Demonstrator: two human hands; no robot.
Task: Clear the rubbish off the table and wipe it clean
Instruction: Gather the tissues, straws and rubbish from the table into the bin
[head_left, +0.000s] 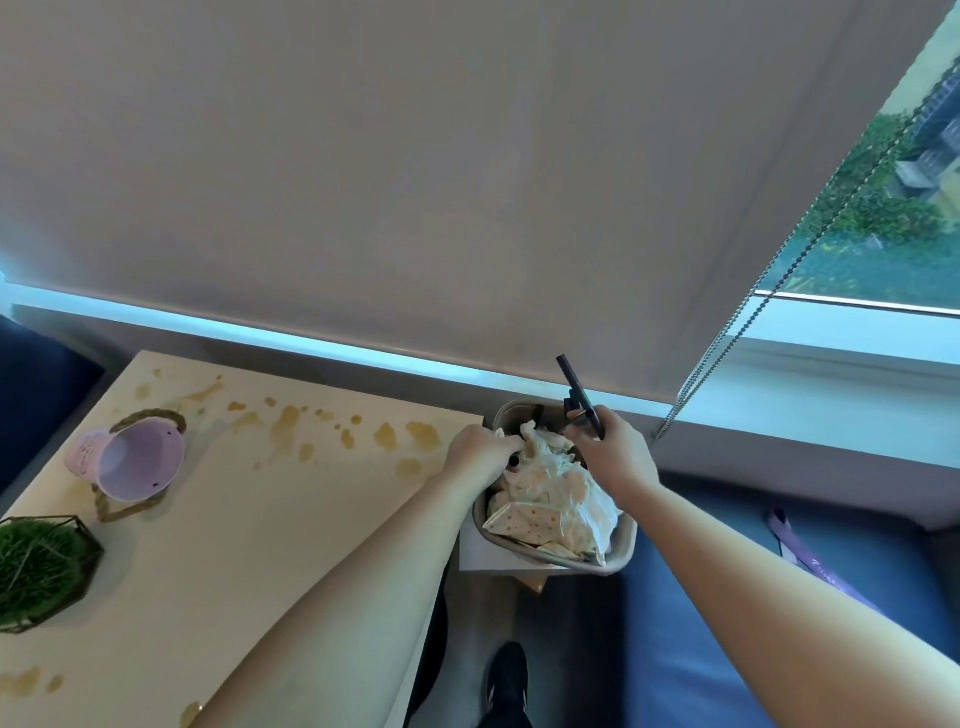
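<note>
A small grey bin (621, 545) stands just past the table's right edge, stuffed with crumpled white paper (556, 483) and a dotted paper wrapper (524, 519). My left hand (483, 452) pushes down on the crumpled paper at the bin's left rim, fingers closed on it. My right hand (613, 452) is over the bin's far side and grips a black straw-like stick (576, 395) that points up and away. The cream table (260, 519) carries several brown liquid stains (291, 431) across its far part and near its front left corner.
A pink bucket (130, 457) with a rope handle lies tipped on the table's left. A green plant in a wire holder (41, 571) sits at the left edge. Blue seating (727, 623) lies right of the bin. A blind's bead chain (779, 260) hangs at the window.
</note>
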